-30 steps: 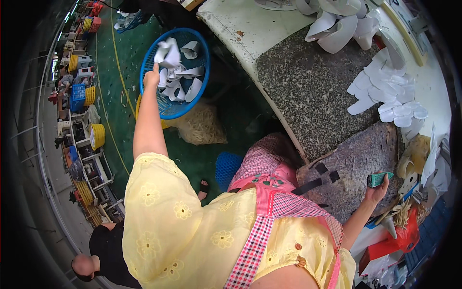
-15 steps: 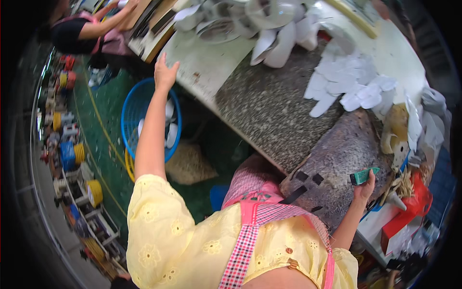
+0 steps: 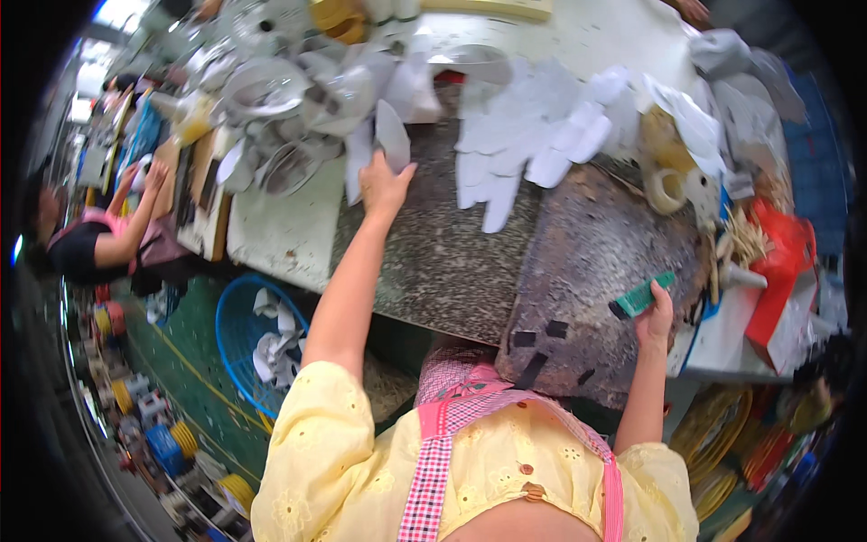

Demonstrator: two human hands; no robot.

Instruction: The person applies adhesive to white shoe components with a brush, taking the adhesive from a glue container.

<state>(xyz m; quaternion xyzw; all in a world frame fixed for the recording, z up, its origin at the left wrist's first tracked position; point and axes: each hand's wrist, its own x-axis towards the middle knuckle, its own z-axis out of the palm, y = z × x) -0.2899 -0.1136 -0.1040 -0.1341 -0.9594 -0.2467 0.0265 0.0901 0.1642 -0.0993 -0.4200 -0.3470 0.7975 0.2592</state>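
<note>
At the edge of a heap of white shoe-shaped pieces, my left hand (image 3: 384, 188) has its fingers around the lower end of a white curved piece (image 3: 392, 135), which stands upright above it. The piece's lower end is hidden by the fingers. My right hand (image 3: 656, 316) is closed on a small green brush (image 3: 645, 294) with a dark end, held over a rough brown board (image 3: 596, 262). Flat white cutouts (image 3: 492, 158) lie overlapping on the speckled dark mat (image 3: 429, 262), between my hands and farther back.
A blue basket (image 3: 222, 336) with white scraps stands on the green floor at left. Beyond it another person (image 3: 95, 239) works at the table. At right are a yellowed container (image 3: 666, 163), a red bag (image 3: 781, 244) and plastic bags (image 3: 750, 90).
My left hand has moved from above the basket to the white heap and taken a piece. The view has turned left. My right hand still holds the brush over the board.
</note>
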